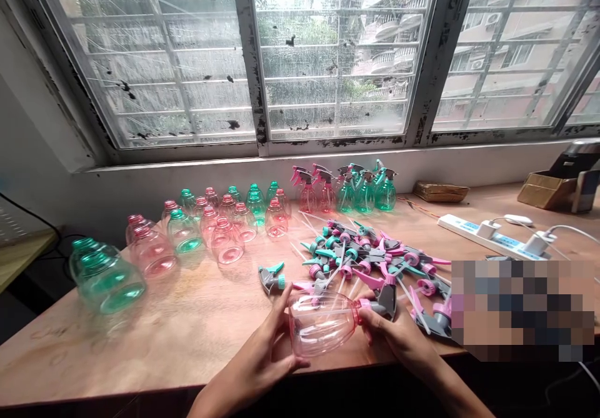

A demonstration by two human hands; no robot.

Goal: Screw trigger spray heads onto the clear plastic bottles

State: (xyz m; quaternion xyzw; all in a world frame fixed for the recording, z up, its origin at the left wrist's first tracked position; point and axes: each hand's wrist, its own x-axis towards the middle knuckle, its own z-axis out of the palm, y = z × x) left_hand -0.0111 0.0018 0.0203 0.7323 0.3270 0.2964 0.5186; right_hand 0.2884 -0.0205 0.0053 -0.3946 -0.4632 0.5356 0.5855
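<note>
A clear pink spray bottle lies on its side near the table's front edge. My left hand wraps its wide base. At the bottle's neck, my right hand is closed around a grey and pink trigger spray head, whose dip tube runs inside the bottle. A pile of loose trigger heads, pink and teal with grey bodies, lies just behind my hands.
Several empty pink and green bottles stand at the left and middle of the wooden table. Several finished bottles with spray heads stand by the window sill. A white power strip and cardboard boxes sit at the right.
</note>
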